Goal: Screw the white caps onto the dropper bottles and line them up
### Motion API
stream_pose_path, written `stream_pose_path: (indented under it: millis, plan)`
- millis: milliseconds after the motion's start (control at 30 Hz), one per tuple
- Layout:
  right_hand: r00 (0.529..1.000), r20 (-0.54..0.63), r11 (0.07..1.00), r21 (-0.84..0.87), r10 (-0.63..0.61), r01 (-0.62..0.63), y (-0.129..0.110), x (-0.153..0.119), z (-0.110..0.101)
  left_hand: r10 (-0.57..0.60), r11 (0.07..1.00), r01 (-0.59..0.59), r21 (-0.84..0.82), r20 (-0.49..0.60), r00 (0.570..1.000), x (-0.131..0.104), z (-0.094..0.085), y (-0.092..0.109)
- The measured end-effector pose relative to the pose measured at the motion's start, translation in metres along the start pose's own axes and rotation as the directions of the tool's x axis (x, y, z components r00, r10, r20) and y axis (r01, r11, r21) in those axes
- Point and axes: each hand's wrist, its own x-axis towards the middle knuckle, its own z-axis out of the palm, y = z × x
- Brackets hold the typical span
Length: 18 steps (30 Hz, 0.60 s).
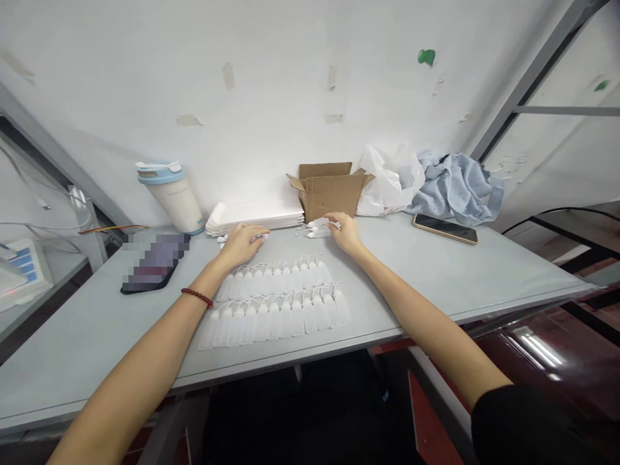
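Two rows of translucent white tags with looped strings lie on the grey table, a back row and a front row. Behind the back row, my left hand is curled over small white pieces, its fingers closed on them beside the stack of white trays. My right hand pinches the end of a white tag from a small group in front of the cardboard box. A red bead bracelet circles my left wrist.
A cup with a blue lid and a dark, pixelated object are at the left. A white plastic bag, blue cloth and phone lie at the right. A wall rises behind the table.
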Motion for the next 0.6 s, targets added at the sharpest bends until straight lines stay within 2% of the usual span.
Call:
stream_pose_path:
  millis: [233, 367, 467, 600]
  plan:
    - [1.0, -0.001, 1.0, -0.017, 0.003, -0.003, -0.002, 0.001, -0.003, -0.01, 0.998, 0.008, 0.066, 0.035, 0.999, -0.003, 0.004, 0.001]
    - [1.0, 0.025, 1.0, -0.027, -0.002, 0.003, -0.013, 0.002, -0.013, -0.005, 0.995, 0.002, 0.103, 0.03, 1.0, -0.004, 0.001, 0.005]
    - [0.995, 0.096, 0.999, -0.026, -0.031, 0.034, -0.03, -0.004, -0.027, -0.003, 0.993, 0.0, 0.121, 0.023, 1.0, -0.006, -0.001, 0.008]
    - [0.962, 0.263, 0.998, 0.003, -0.068, 0.07, -0.06, -0.019, -0.045, -0.002, 0.993, 0.0, 0.122, 0.017, 1.0, -0.008, -0.004, 0.012]
